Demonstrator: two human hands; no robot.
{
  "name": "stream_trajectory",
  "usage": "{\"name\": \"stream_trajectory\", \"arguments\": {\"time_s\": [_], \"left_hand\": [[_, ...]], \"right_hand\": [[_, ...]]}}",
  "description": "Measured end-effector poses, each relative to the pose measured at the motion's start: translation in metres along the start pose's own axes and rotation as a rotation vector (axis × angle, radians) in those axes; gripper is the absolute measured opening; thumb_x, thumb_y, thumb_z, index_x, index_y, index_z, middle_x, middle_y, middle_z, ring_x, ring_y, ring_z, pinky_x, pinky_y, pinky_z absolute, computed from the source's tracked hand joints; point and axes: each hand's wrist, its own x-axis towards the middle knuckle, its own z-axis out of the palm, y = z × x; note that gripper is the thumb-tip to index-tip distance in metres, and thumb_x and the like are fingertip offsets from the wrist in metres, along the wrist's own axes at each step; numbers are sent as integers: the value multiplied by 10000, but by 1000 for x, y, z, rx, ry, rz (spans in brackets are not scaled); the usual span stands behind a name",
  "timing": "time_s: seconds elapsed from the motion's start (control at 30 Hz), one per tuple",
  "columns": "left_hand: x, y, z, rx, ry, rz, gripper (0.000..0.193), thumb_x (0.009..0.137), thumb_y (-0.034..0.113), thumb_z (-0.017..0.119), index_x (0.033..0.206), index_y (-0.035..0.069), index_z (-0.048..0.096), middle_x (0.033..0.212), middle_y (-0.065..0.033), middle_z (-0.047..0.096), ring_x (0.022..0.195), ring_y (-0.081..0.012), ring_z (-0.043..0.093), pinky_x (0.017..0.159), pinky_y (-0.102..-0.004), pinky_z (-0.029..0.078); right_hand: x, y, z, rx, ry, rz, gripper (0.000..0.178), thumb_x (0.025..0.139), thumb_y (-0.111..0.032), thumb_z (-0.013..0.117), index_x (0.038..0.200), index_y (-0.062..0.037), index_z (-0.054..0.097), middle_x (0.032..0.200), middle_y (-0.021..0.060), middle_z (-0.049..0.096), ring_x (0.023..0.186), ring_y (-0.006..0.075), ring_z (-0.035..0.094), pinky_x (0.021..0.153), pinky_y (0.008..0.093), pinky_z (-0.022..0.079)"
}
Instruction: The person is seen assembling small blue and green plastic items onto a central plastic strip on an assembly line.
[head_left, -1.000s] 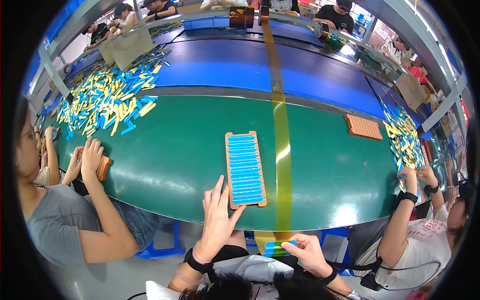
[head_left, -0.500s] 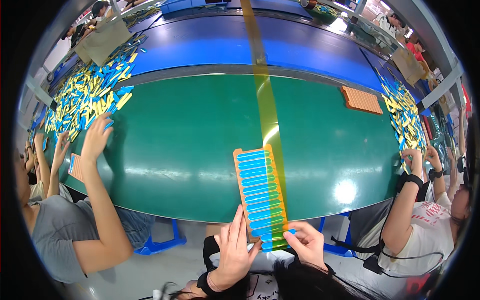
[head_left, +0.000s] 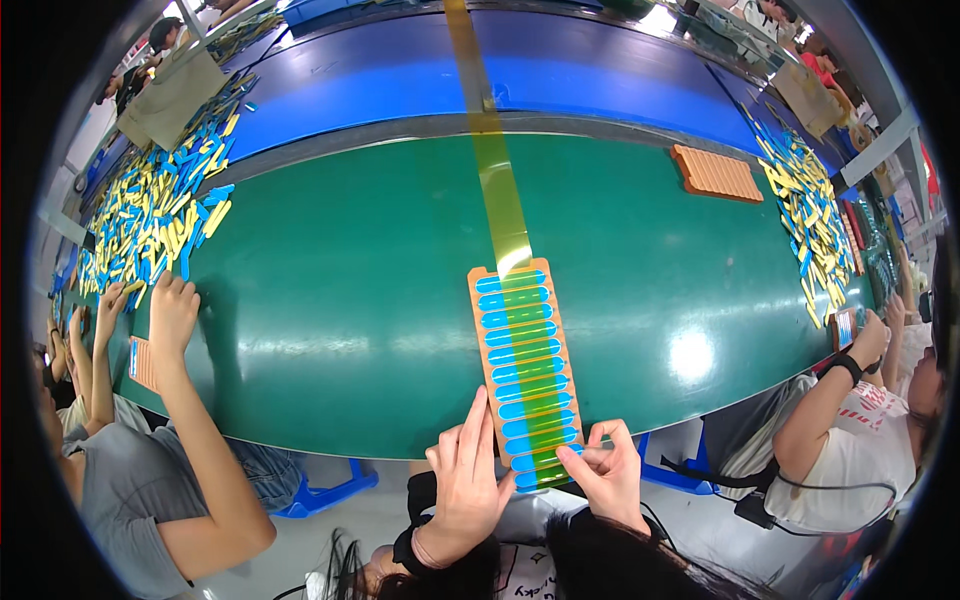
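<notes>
An orange ribbed tray [head_left: 477, 330] with a blue strip in each of its slots lies lengthwise before me, its near end at the table's front edge. A band of translucent yellow tape [head_left: 500, 190] runs from the far side down over the middle of the strips. My left hand [head_left: 465, 490] holds the tray's near left side, fingers stretched along the edge and thumb at the lower corner. At the near right corner, my right hand [head_left: 608, 472] is closed in a pinch on the tape's near end; its fingertips partly cover the tape and a strip.
Loose blue and yellow strips form a pile [head_left: 150, 215] at the left and another pile [head_left: 805, 230] at the right. An orange tray [head_left: 718, 174] sits at the back right of the green table [head_left: 350, 280]. Co-workers [head_left: 150, 480] sit at both sides, their arms over the table.
The tape has shifted left, from the tray's right side to across its middle. My right hand has moved slightly with it. The left co-worker's hand has come back from the pile.
</notes>
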Motion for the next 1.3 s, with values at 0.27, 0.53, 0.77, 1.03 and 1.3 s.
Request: {"name": "stream_trajectory", "arguments": {"time_s": [0.27, 0.53, 0.77, 1.03, 1.3], "left_hand": [[9, -8, -10, 87, 58, 95, 706, 561, 153, 730, 1147, -81, 413, 1258, -161, 410, 871, -240, 441, 737, -327, 318], [15, -33, -21, 197, -4, 745, 271, 811, 215, 545, 1076, 273, 544, 1180, 122, 505, 749, -69, 387, 590, -203, 269], [16, -33, -21, 264, -105, 625, 464, 749, 127, 591, 1200, 113, 483, 1117, 148, 514, 818, -80, 359, 644, -219, 304], [15, -35, -20, 173, -122, 586, 486, 724, 67, 598, 1190, 18, 469, 1050, 139, 529, 807, -100, 368, 649, -233, 323], [18, -31, -23, 104, -91, 591, 451, 714, 72, 616, 1150, 25, 511, 829, 66, 506, 745, -80, 413, 623, -239, 333]], "right_hand": [[3, 4, 0, 3, 23, 3, 314, 754, 20, 614, 868, -56, 332, 672, 51, 597, 509, -21, 427, 414, 132, 261], [0, 2, 6, 68, 62, -22, 310, 758, 21, 606, 871, -56, 328, 679, 56, 599, 524, -4, 453, 420, 134, 284], [0, -9, -5, -78, -29, 26, 287, 767, -25, 620, 860, -40, 349, 626, 44, 573, 470, 25, 448, 424, 164, 335], [26, -50, 7, -898, -53, -286, 376, 672, -199, 717, 852, -33, 431, 686, 86, 477, 583, 199, 500, 542, 303, 422], [24, -59, -7, -578, -182, -322, 195, 774, 1, 559, 903, -12, 414, 818, 107, 556, 768, 216, 618, 620, 295, 474]]}}
